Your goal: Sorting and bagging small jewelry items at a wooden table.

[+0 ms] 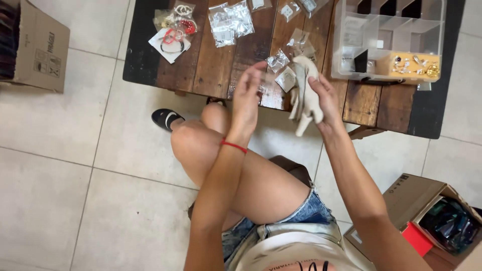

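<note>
Above the near edge of the dark wooden table (211, 70), just over the bent knee, held a pale cloth glove (305, 93) in the right hand (325, 100). Closed around the glove's middle, thumb and fingers wrapped over it, with the glove's long axis running roughly up and down, cuff end hanging toward the floor and finger end rising toward the tabletop. Lay just to the right of the left hand (246, 98), near but apart, a small gap between. Left hand open, fingers straight and loosely together, palm turned toward the glove, holding nothing; a red string at its wrist. Nearer to the glove: the right, already gripping it. Behind both hands, small clear plastic bags (228, 22) scattered on the planks, one little packet (286, 79) just beside the glove's upper end. Farther right, a clear compartment box (391, 40) well apart. Open room below, over the tiled floor (60, 190); cardboard boxes (42, 47) off to either side.
</note>
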